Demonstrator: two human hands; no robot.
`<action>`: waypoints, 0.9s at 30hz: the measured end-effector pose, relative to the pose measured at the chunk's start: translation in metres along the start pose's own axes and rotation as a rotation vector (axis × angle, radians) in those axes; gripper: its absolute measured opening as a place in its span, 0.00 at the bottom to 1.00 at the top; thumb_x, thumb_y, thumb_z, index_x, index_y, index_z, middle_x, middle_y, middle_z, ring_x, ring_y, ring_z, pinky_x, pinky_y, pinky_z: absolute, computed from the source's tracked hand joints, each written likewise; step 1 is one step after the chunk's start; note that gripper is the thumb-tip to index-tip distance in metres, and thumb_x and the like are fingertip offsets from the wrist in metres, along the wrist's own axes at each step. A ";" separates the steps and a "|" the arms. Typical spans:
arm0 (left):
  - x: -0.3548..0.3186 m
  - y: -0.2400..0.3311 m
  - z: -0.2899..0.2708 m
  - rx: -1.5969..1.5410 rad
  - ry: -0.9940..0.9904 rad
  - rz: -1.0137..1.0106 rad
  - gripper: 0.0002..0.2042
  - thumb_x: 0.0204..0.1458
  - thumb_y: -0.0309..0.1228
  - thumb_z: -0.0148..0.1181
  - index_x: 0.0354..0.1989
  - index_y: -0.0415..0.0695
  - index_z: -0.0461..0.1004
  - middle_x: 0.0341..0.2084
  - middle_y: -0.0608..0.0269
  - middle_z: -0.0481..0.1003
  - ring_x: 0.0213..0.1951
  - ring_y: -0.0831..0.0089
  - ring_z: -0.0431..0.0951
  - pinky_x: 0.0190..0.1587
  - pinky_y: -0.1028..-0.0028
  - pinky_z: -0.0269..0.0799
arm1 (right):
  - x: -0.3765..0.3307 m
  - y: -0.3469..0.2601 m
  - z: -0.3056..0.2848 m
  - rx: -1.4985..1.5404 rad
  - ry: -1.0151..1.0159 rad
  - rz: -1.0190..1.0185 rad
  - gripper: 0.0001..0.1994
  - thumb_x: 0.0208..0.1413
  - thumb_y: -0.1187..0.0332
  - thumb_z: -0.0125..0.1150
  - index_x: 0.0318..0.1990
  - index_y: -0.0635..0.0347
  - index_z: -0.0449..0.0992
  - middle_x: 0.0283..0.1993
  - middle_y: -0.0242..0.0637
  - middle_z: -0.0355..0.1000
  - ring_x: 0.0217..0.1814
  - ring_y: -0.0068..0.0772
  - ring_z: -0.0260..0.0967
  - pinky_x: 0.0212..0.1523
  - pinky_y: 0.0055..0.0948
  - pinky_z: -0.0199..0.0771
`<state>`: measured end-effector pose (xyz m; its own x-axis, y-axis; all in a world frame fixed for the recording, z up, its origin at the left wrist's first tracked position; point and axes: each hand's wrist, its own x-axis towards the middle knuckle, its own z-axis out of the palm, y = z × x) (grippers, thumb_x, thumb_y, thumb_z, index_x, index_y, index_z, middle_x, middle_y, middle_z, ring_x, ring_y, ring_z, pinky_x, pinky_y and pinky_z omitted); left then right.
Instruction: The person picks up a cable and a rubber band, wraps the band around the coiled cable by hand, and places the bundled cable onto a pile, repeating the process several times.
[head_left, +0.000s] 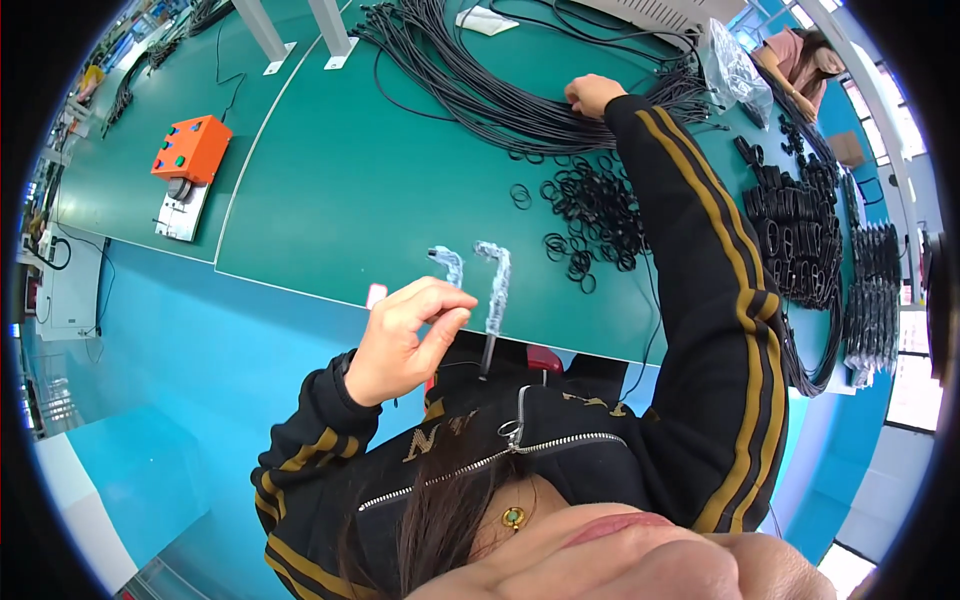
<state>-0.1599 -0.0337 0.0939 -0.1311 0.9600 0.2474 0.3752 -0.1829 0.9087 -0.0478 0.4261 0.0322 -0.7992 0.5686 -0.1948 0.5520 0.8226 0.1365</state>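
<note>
My right hand point(595, 95) reaches across the green table to a long bundle of black cables point(490, 85). Its fingers are curled down on the cables, their tips partly hidden. Near the front edge is my left hand point(410, 335), thumb and index finger brought close in a pinch; whatever is between them is too small to make out. Just beyond it, two bent rods wrapped in clear film, a longer one point(498, 285) and a shorter one point(452, 266), stand at the table edge. Loose black rings point(600, 205) lie heaped below my right forearm.
An orange control box point(195, 145) with coloured buttons sits at the left. Coiled black cables point(795, 235) are stacked at the right, near a clear plastic bag point(735, 70). Another person point(800, 65) works at the far right. White posts point(335, 40) rise at the back.
</note>
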 end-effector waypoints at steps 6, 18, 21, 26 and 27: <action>0.056 -0.007 -0.029 0.090 -0.151 0.166 0.06 0.51 0.20 0.57 0.37 0.37 0.74 0.30 0.57 0.74 0.29 0.69 0.76 0.33 0.75 0.72 | -0.011 0.017 -0.043 0.104 0.039 -0.060 0.08 0.51 0.63 0.61 0.36 0.54 0.75 0.35 0.41 0.75 0.40 0.48 0.72 0.39 0.43 0.72; 0.265 -0.009 -0.061 0.298 0.275 0.587 0.21 0.55 0.31 0.58 0.54 0.34 0.67 0.48 0.52 0.72 0.48 0.57 0.73 0.51 0.64 0.68 | -0.212 -0.150 -0.222 -0.095 1.207 -0.238 0.04 0.47 0.66 0.55 0.30 0.51 0.74 0.27 0.36 0.71 0.32 0.39 0.75 0.27 0.32 0.76; 0.282 -0.015 -0.074 0.534 0.321 0.722 0.14 0.56 0.30 0.55 0.48 0.34 0.72 0.36 0.58 0.78 0.41 0.63 0.78 0.47 0.70 0.70 | -0.295 -0.167 -0.238 -0.305 1.328 -0.050 0.03 0.45 0.66 0.55 0.26 0.52 0.74 0.24 0.35 0.70 0.28 0.36 0.75 0.22 0.29 0.75; 0.236 0.014 -0.081 0.264 0.392 0.493 0.12 0.57 0.29 0.54 0.46 0.34 0.73 0.32 0.58 0.79 0.33 0.69 0.79 0.38 0.73 0.73 | -0.437 -0.170 -0.215 -0.402 1.286 0.279 0.02 0.47 0.69 0.59 0.27 0.55 0.75 0.22 0.33 0.71 0.25 0.28 0.73 0.21 0.27 0.71; 0.220 0.022 -0.080 0.334 0.369 0.548 0.11 0.57 0.29 0.54 0.45 0.35 0.73 0.30 0.58 0.79 0.32 0.72 0.79 0.36 0.74 0.72 | -0.469 -0.176 -0.208 -0.391 1.236 0.391 0.02 0.48 0.73 0.60 0.31 0.56 0.76 0.24 0.34 0.71 0.24 0.26 0.71 0.22 0.22 0.69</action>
<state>-0.2543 0.1565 0.1955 -0.1228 0.6048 0.7868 0.7268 -0.4850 0.4863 0.1807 0.0147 0.3012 -0.4104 0.2203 0.8849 0.8526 0.4369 0.2867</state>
